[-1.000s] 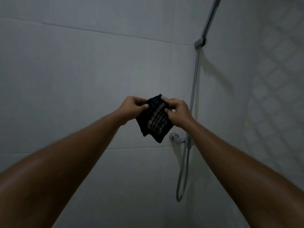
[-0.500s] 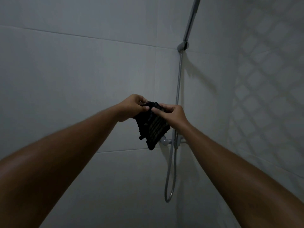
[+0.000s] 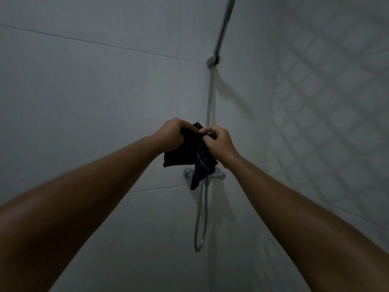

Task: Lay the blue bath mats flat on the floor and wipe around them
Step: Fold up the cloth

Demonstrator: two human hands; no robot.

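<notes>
A small dark cloth (image 3: 185, 153) with faint pale stripes hangs in front of the tiled wall, gripped at its top edge by both hands. My left hand (image 3: 173, 133) pinches its upper left part and my right hand (image 3: 219, 140) pinches its upper right part, the two hands almost touching. The cloth droops unevenly, and a narrow lower corner (image 3: 194, 182) covers part of the shower valve. No blue bath mat and no floor are in view.
A pale tiled wall (image 3: 94, 102) fills the left and centre, meeting a diamond-patterned wall (image 3: 326, 112) at the right. In the corner are a shower head (image 3: 224, 26), its wall bracket (image 3: 213, 60), the chrome valve (image 3: 219, 175) and a looping hose (image 3: 200, 228).
The cloth has gone from folded and striped side out to partly unfolded, hanging longer. My hands have drawn closer at its top. The view has swung right, and the shower fitting sits nearer the centre.
</notes>
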